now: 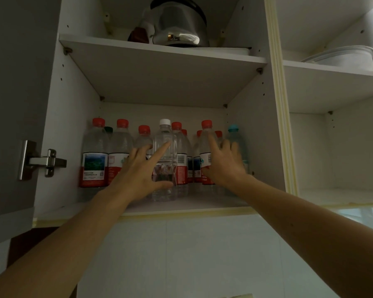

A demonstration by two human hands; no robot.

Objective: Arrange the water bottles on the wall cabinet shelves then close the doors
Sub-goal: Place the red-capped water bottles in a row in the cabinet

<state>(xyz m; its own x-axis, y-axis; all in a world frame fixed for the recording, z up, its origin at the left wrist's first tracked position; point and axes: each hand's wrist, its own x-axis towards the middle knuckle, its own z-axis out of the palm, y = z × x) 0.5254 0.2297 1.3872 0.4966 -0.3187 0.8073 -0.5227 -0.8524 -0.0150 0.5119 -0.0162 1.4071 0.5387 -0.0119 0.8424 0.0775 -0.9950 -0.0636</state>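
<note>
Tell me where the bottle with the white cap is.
The white-capped bottle stands near the front middle of the lower shelf, ahead of the red-capped bottles, with the left hand spread against it.

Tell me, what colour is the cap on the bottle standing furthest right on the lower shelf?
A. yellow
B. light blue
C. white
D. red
B. The rightmost bottle, just past the right hand, has a light blue cap, while most of the others on the lower shelf have red caps and the square bottle in the middle has a white one.
</note>
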